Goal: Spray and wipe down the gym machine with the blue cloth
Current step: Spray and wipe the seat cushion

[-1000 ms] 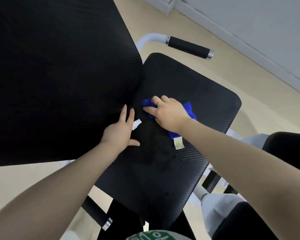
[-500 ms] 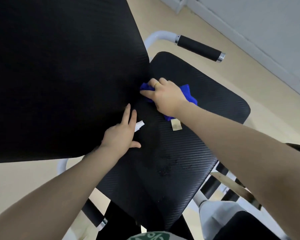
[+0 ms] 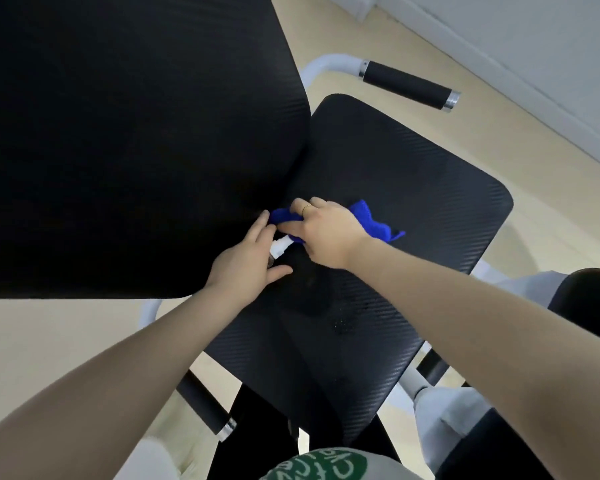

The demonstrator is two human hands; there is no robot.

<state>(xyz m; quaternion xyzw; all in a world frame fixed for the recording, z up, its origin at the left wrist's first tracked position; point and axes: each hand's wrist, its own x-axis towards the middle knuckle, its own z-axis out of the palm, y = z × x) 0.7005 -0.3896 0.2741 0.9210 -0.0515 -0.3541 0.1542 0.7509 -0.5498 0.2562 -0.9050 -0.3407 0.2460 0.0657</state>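
Observation:
The gym machine has a black textured seat pad [image 3: 413, 188] and a big black back pad [image 3: 136, 133] to its left. My right hand [image 3: 326, 233] grips the blue cloth [image 3: 371, 221] and presses it onto the seat, right at the seam under the back pad. My left hand [image 3: 243, 261] lies on the seat edge beside it, almost touching the cloth. It holds a small spray bottle [image 3: 279, 247], of which only the white nozzle and a bit of dark body show. Fine wet droplets [image 3: 347, 322] sit on the seat nearer me.
A white frame tube with a black foam handle [image 3: 406, 84] sticks out beyond the seat. A second handle [image 3: 201, 400] is low on the left. Another black pad [image 3: 589, 296] is at the right edge. Beige floor surrounds the machine, and a white wall [image 3: 534, 29] runs along the far right.
My right hand has slid the blue cloth left along the seam, up to my left hand. The cloth's tag is now hidden. My left hand has barely moved.

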